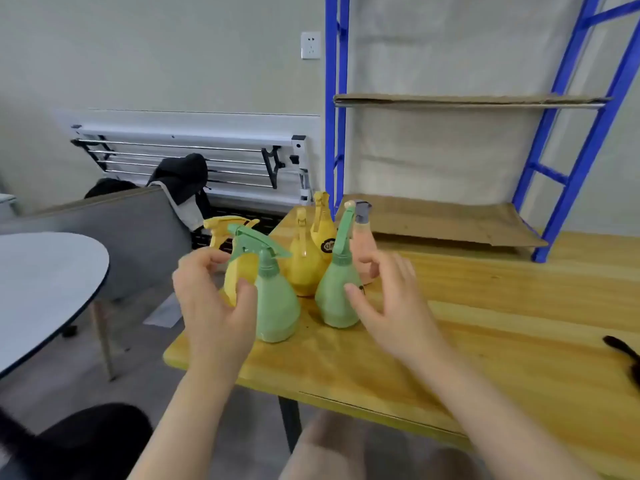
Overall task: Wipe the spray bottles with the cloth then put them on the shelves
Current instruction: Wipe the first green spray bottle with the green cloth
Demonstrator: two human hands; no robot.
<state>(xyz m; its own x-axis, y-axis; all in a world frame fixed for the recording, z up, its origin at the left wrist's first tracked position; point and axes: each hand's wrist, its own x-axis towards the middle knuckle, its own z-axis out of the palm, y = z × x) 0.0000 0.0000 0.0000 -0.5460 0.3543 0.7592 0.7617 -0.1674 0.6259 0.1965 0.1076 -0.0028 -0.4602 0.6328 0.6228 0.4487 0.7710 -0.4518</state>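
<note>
Six spray bottles stand bunched at the left end of the wooden counter (485, 323), in the centre of the frame: two green in front, three yellow behind, and a pale pink one with a grey nozzle at the back right. The left hand (211, 306) is open and cupped around the left green bottle (277, 299), thumb on or just beside its body, fingers curled near the trigger and not yet closed. The right hand (391, 303) is open too, fingers spread, thumb near the right green bottle (337, 292); neither hand is gripping anything.

The main risk is the crowding — the bottles stand touching or nearly so, and the yellow bottle (235, 275) behind the left hand sits right at the counter's edge. A careless lift could nudge it off to the floor, or tip the tall, narrow-necked ones like skittles. The pink bottle (363, 244) lies just behind the right hand's fingers and could be knocked on the reach.

No cloth is clearly in view — only a dark thing (623, 355) at the right edge, which I cannot identify. Shelving unwiped bottles would skip a step. The blue shelves (467, 100) at upper right are lined with loose-looking cardboard, which may shift under a bottle.
</note>
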